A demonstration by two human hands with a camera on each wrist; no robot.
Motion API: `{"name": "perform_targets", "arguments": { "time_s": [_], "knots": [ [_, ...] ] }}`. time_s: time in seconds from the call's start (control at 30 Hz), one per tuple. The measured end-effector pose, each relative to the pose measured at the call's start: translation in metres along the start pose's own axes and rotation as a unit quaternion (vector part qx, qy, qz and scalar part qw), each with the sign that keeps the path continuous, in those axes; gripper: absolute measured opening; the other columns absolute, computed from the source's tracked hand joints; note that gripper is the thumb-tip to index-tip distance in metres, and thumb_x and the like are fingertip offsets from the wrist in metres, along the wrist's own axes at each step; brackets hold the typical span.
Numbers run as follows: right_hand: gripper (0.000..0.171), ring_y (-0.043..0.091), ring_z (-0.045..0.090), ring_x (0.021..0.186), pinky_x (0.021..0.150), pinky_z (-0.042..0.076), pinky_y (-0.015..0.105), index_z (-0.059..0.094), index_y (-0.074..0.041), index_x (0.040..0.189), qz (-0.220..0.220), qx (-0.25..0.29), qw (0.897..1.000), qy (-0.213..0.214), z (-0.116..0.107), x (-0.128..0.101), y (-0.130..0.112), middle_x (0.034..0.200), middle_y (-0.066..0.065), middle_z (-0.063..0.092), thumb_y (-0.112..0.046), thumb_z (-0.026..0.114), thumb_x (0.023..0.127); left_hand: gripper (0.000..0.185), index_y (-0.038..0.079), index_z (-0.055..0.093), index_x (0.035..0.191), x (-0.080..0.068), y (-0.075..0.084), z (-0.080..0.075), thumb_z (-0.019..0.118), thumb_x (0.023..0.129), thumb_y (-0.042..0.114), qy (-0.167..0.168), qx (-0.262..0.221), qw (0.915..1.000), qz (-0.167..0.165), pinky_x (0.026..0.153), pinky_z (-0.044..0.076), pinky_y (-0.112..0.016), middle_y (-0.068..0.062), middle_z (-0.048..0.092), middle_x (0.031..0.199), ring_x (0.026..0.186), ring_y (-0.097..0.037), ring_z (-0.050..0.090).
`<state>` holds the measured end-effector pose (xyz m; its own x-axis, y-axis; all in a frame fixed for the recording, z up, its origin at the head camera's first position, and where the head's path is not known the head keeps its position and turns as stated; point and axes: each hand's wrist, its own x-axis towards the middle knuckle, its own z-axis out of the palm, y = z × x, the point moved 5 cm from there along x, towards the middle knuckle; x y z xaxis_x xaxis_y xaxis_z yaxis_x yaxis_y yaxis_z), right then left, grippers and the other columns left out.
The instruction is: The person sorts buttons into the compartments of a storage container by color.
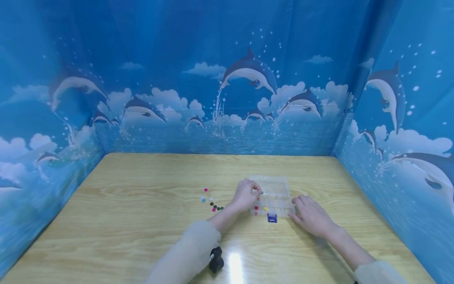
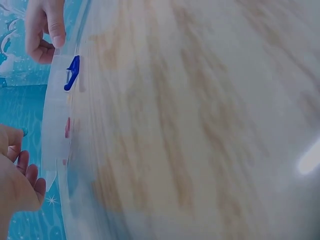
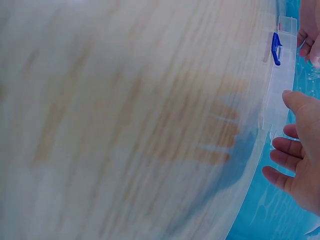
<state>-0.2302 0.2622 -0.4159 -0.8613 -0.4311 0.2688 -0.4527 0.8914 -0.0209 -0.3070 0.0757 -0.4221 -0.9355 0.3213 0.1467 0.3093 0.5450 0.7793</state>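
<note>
A clear plastic compartment box (image 1: 273, 185) with a blue latch (image 1: 272, 218) lies on the wooden table (image 1: 142, 205). Red and yellow beads sit in its front compartments. My left hand (image 1: 256, 192) hovers over the box's left part, its fingers curled, pinching a small green bead (image 1: 261, 193). My right hand (image 1: 296, 205) rests on the table at the box's right front corner, fingers relaxed and touching its edge. The left wrist view shows the box (image 2: 57, 125) edge-on, the latch (image 2: 72, 72) and the right hand's thumb (image 2: 57, 32) against its wall. In the right wrist view the right hand (image 3: 292, 125) is beside the box (image 3: 280, 85).
Several loose coloured beads (image 1: 211, 202) lie in a cluster on the table left of the box. A blue dolphin-print curtain (image 1: 227, 98) walls the table on three sides. A black wrist camera (image 1: 216, 259) shows on my left sleeve.
</note>
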Motion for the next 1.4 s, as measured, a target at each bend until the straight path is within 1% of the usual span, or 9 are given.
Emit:
{"name": "perform_targets", "arguments": {
  "time_s": [0.13, 0.27, 0.4, 0.57, 0.73, 0.9, 1.03, 1.2, 1.4],
  "knots": [
    [0.039, 0.030, 0.054, 0.092, 0.076, 0.048, 0.044, 0.055, 0.006, 0.105, 0.003, 0.001, 1.000, -0.003, 0.001, 0.000, 0.001, 0.099, 0.015, 0.055, -0.026, 0.066, 0.084, 0.004, 0.009, 0.065, 0.085, 0.001, 0.001, 0.005, 0.063, 0.084, 0.012, 0.006, 0.015, 0.9998, -0.009, 0.085, 0.039, -0.033, 0.002, 0.051, 0.091, 0.094, -0.018, 0.045],
    [0.040, 0.029, 0.055, 0.091, 0.075, 0.048, 0.044, 0.055, 0.005, 0.105, 0.004, 0.002, 1.000, -0.004, 0.001, -0.001, 0.002, 0.099, 0.014, 0.055, -0.026, 0.066, 0.084, 0.003, 0.012, 0.066, 0.084, 0.001, 0.001, 0.009, 0.063, 0.085, 0.012, 0.002, 0.019, 0.9995, -0.024, 0.082, 0.038, -0.031, 0.004, 0.051, 0.091, 0.092, -0.016, 0.044],
    [0.039, 0.029, 0.055, 0.091, 0.075, 0.048, 0.043, 0.055, 0.005, 0.105, 0.000, 0.002, 1.000, 0.000, 0.001, 0.000, 0.001, 0.099, 0.014, 0.055, -0.026, 0.067, 0.083, 0.004, 0.014, 0.066, 0.082, 0.001, 0.002, 0.012, 0.063, 0.085, 0.014, 0.003, 0.028, 0.9992, -0.028, 0.080, 0.038, -0.031, 0.004, 0.050, 0.090, 0.089, -0.016, 0.043],
    [0.040, 0.029, 0.055, 0.091, 0.075, 0.048, 0.043, 0.055, 0.005, 0.105, -0.004, 0.002, 1.000, 0.004, 0.000, 0.000, 0.001, 0.099, 0.014, 0.055, -0.026, 0.067, 0.083, 0.004, 0.016, 0.067, 0.080, -0.001, 0.004, 0.013, 0.064, 0.083, 0.015, 0.001, 0.045, 0.9984, -0.035, 0.080, 0.037, -0.031, 0.005, 0.050, 0.089, 0.088, -0.015, 0.042],
    [0.040, 0.030, 0.054, 0.092, 0.077, 0.048, 0.044, 0.055, 0.005, 0.105, 0.000, 0.002, 1.000, 0.000, 0.000, 0.000, 0.001, 0.100, 0.014, 0.055, -0.026, 0.066, 0.083, 0.003, 0.014, 0.069, 0.082, -0.001, 0.003, 0.014, 0.066, 0.082, 0.015, 0.003, 0.032, 0.9982, -0.051, 0.081, 0.037, -0.031, 0.006, 0.051, 0.090, 0.089, -0.014, 0.043],
    [0.039, 0.030, 0.054, 0.092, 0.076, 0.048, 0.044, 0.055, 0.005, 0.105, 0.002, 0.003, 1.000, 0.000, 0.000, -0.001, 0.000, 0.100, 0.014, 0.055, -0.026, 0.066, 0.084, 0.004, 0.012, 0.069, 0.085, 0.000, 0.000, 0.013, 0.067, 0.082, 0.014, 0.002, 0.002, 0.9978, -0.067, 0.080, 0.038, -0.031, 0.006, 0.051, 0.090, 0.089, -0.015, 0.043],
    [0.039, 0.030, 0.054, 0.092, 0.074, 0.048, 0.044, 0.055, 0.005, 0.104, -0.003, 0.000, 1.000, 0.005, -0.001, 0.000, 0.000, 0.099, 0.014, 0.055, -0.025, 0.067, 0.083, 0.004, 0.011, 0.069, 0.084, -0.001, 0.000, 0.008, 0.066, 0.083, 0.013, 0.000, -0.017, 0.9976, -0.068, 0.082, 0.040, -0.033, 0.005, 0.052, 0.091, 0.092, -0.016, 0.045],
    [0.039, 0.029, 0.054, 0.092, 0.074, 0.048, 0.043, 0.055, 0.005, 0.104, -0.003, -0.002, 1.000, 0.001, 0.001, 0.000, 0.001, 0.099, 0.014, 0.055, -0.026, 0.067, 0.083, 0.005, 0.012, 0.068, 0.082, -0.002, 0.001, -0.003, 0.064, 0.084, 0.011, -0.002, -0.013, 0.9985, -0.053, 0.087, 0.040, -0.036, 0.003, 0.054, 0.091, 0.095, -0.018, 0.048],
    [0.039, 0.029, 0.054, 0.091, 0.073, 0.048, 0.043, 0.055, 0.005, 0.104, -0.004, -0.003, 1.000, 0.000, 0.002, 0.000, 0.002, 0.098, 0.014, 0.055, -0.026, 0.067, 0.083, 0.004, 0.010, 0.067, 0.084, -0.005, -0.003, -0.019, 0.065, 0.085, 0.013, -0.007, 0.004, 0.9994, -0.035, 0.075, 0.042, -0.032, 0.002, 0.055, 0.089, 0.090, -0.017, 0.049]
  ]
}}
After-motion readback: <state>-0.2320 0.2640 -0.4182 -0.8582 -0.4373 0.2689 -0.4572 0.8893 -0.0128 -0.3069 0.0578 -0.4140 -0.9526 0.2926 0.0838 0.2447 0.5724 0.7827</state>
